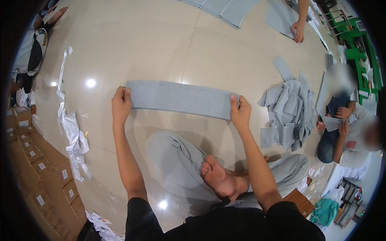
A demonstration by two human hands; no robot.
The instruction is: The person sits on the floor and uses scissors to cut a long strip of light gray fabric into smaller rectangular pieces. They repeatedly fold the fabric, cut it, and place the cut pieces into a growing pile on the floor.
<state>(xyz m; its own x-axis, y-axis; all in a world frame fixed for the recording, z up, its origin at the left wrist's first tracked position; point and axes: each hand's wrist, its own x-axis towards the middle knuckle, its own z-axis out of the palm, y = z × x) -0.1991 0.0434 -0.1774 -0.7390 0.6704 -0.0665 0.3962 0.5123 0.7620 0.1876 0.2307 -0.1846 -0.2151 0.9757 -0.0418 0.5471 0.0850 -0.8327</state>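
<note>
Stretched between my two hands is a long grey fabric strip (pixel 181 97), held level above the tiled floor in front of my crossed legs. My left hand (pixel 122 103) pinches its left end, thumb on top. At the opposite end, my right hand (pixel 240 110) grips the corner between thumb and fingers. To the right of my right hand lies a loose heap of similar grey fabric strips (pixel 287 106), tangled and overlapping.
Brown cartons (pixel 40 172) line the left side, with white ribbon scraps (pixel 74 132) beside them. Grey fabric panels (pixel 225 10) lie at the far side, where another person's hand (pixel 298 31) touches some. Two people sit at the right, one handling grey fabric (pixel 331 122).
</note>
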